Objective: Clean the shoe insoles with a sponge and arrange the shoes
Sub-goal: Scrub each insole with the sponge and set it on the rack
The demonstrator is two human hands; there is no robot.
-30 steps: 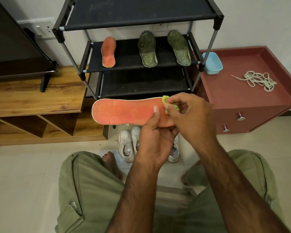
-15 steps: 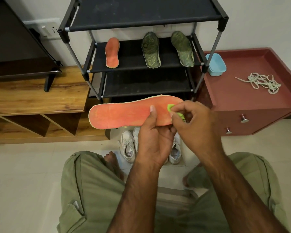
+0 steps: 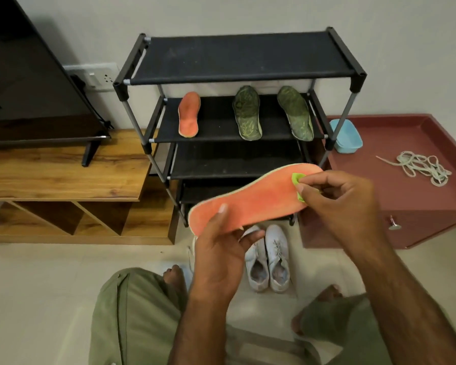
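Holding orange insole (image 3: pixel 253 200) tilted before rack (image 3: pixel 242 75), above white shoes (image 3: pixel 270 259) on floor. Clamping left hand (image 3: pixel 219 259) grip on lower end, thumb on top, fingers beneath. Pinching green sponge (image 3: pixel 297 178) in right hand (image 3: pixel 337 201) grip, pressing it to upper end. Resting on middle shelf: second orange insole (image 3: pixel 188 114) at left, two green insoles (image 3: pixel 247 113) at right. Lying on red cabinet (image 3: pixel 406 206) beside rack: blue tub (image 3: pixel 347 138), loose laces (image 3: pixel 419 167).

Plain pale wall (image 3: pixel 221 14), socket plate (image 3: pixel 95 75) low on it. Cream tiled floor (image 3: pixel 37 299). Wooden TV unit (image 3: pixel 50 177) left, dark screen (image 3: pixel 24 75) on top. Black shoe rack (image 3: pixel 242 56) centre against wall. Maroon cabinet (image 3: pixel 432 122) right.
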